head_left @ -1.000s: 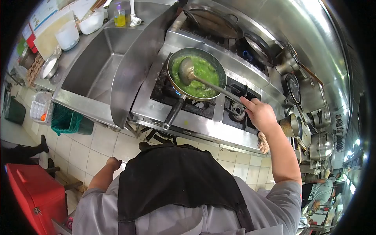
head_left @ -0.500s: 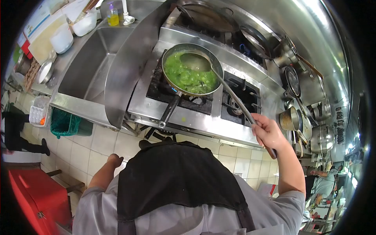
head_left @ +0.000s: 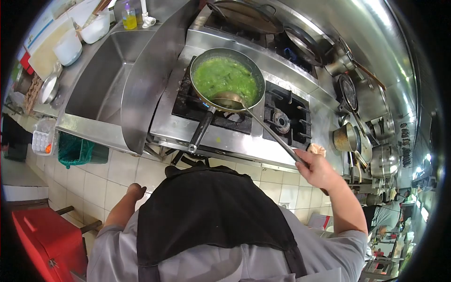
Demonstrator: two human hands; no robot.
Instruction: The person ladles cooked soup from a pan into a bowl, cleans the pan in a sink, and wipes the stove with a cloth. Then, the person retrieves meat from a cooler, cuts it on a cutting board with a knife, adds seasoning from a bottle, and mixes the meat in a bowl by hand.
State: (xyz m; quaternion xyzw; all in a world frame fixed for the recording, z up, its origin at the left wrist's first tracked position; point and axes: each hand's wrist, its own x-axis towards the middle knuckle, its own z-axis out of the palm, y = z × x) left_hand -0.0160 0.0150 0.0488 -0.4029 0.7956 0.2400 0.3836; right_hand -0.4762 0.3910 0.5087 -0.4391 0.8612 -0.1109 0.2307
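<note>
My right hand (head_left: 319, 170) is closed round the handle of a long metal ladle (head_left: 270, 130). The ladle's bowl rests at the near edge of a frying pan (head_left: 259, 77), partly in the green, steaming food (head_left: 225, 75). The pan sits on the left front burner, with a blue flame showing under its rim and its black handle (head_left: 203, 129) pointing toward me. My left hand (head_left: 136, 191) hangs low beside my black apron, away from the stove; its fingers are too dark and small to make out.
A sink (head_left: 105, 77) lies left behind a metal divider (head_left: 150, 70). Larger pans (head_left: 246, 18) stand on the back burners. Several pots (head_left: 345, 137) crowd the right side, near a crumpled cloth (head_left: 316, 149). A green-lined bin (head_left: 77, 150) and red box (head_left: 49, 239) are at left.
The ladle's bowl has moved from the pan's far side to its near edge, and my right hand has shifted with it. The person at the left edge has gone from view.
</note>
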